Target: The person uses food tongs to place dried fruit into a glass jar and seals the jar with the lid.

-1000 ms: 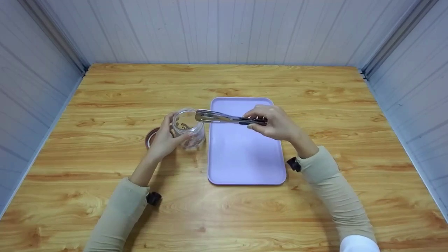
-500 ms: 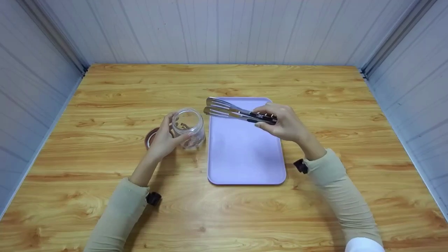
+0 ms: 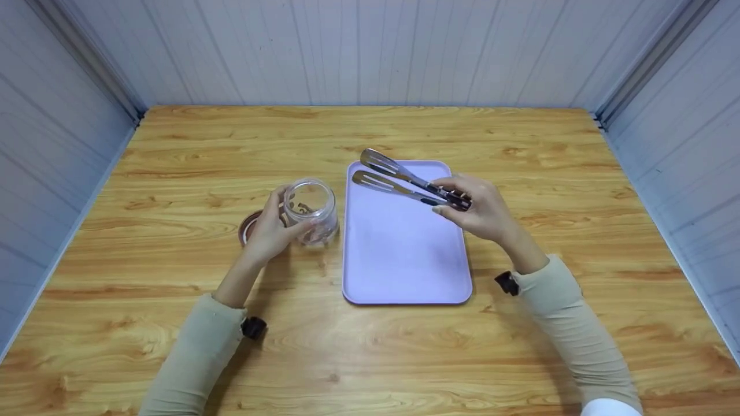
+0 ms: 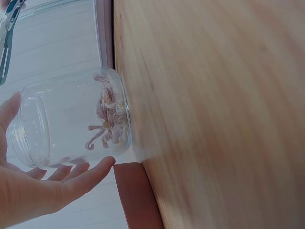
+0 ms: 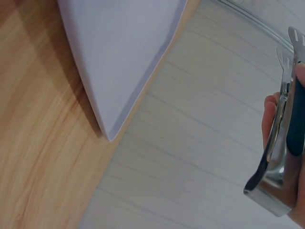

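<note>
A clear jar [image 3: 325,224] stands uncovered on the table, left of the lilac tray [image 3: 404,260]. My left hand [image 3: 272,234] holds it from the side, thumb and fingers round its wall. Pale brown, curled strips [image 4: 108,112] lie at the jar's bottom in the left wrist view. Over the tray, my right hand [image 3: 478,209] grips metal tongs [image 3: 388,185] by their dark-covered handles. The slotted tips of the tongs point to the upper left and are spread apart, with nothing between them. A brown-red lid [image 3: 246,229] lies behind the left hand, partly hidden by it.
Wood-patterned table [image 3: 370,358] extends all around the tray and jar. Pale panelled walls [image 3: 358,52] stand at the back and both sides. A raised rim [image 3: 407,303] runs round the tray.
The right hand has drawn the tongs from beside the jar's mouth rightward over the tray, and the tips have spread apart. The left hand and jar have stayed in place.
</note>
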`<state>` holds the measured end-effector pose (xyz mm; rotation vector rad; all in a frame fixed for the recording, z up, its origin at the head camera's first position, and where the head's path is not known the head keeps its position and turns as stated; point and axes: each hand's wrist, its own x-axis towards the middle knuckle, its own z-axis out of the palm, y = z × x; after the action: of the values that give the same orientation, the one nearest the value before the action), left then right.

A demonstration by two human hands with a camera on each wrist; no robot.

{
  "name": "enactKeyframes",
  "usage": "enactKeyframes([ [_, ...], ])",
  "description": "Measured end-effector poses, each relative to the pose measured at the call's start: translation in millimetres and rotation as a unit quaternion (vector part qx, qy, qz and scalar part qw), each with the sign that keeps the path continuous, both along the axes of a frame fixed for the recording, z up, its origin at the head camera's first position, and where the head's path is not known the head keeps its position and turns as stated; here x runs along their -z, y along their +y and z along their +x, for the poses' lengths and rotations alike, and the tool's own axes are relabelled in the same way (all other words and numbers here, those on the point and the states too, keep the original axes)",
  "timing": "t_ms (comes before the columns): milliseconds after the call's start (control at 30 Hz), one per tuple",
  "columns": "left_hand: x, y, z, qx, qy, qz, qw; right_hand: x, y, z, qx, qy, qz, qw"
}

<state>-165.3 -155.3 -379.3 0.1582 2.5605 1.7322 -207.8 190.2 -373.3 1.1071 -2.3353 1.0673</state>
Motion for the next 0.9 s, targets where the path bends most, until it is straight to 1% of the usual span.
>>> enactKeyframes([
  [100, 0.3, -0.1, 0.0, -0.001, 0.001, -0.002, 1.0000, -1.5, 0.3, 4.1, 0.010, 0.005, -0.006, 1.000],
  [167, 2.8, -1.2, -1.4, -0.002, 0.000, -0.002, 1.0000, -6.5, -1.0, 10.3, 0.012, 0.006, -0.012, 1.000],
  [233, 10.1, -4.1, -5.4, -0.002, -0.001, -0.001, 1.0000, -12.5, -2.8, 17.4, 0.013, 0.004, -0.018, 1.000],
  [333, 23.3, -8.5, -12.6, 0.001, -0.001, 0.005, 1.0000, -21.5, -5.0, 27.9, 0.026, -0.001, -0.023, 0.999],
  [400, 31.0, -11.2, -16.5, 0.003, 0.003, 0.009, 1.0000, -23.2, -4.8, 31.5, 0.036, -0.004, -0.027, 0.999],
  [500, 34.7, -12.1, -17.6, 0.007, 0.011, 0.018, 0.9997, -22.2, -3.2, 34.7, 0.050, 0.000, -0.036, 0.998],
  [633, 17.8, -6.5, -8.9, 0.007, 0.006, 0.016, 0.9998, -17.8, 0.6, 37.0, 0.071, 0.002, -0.048, 0.996],
  [733, 4.5, -1.7, -2.2, 0.005, -0.001, 0.014, 0.9999, -5.0, 9.0, 31.3, 0.090, -0.004, -0.057, 0.994],
  [867, 3.3, -0.9, -1.0, 0.004, 0.001, 0.014, 0.9999, 12.3, 21.5, 23.1, 0.110, -0.017, -0.073, 0.991],
  [900, 3.2, -0.7, -0.8, 0.005, 0.002, 0.015, 0.9999, 13.4, 23.1, 23.4, 0.117, -0.021, -0.076, 0.990],
])
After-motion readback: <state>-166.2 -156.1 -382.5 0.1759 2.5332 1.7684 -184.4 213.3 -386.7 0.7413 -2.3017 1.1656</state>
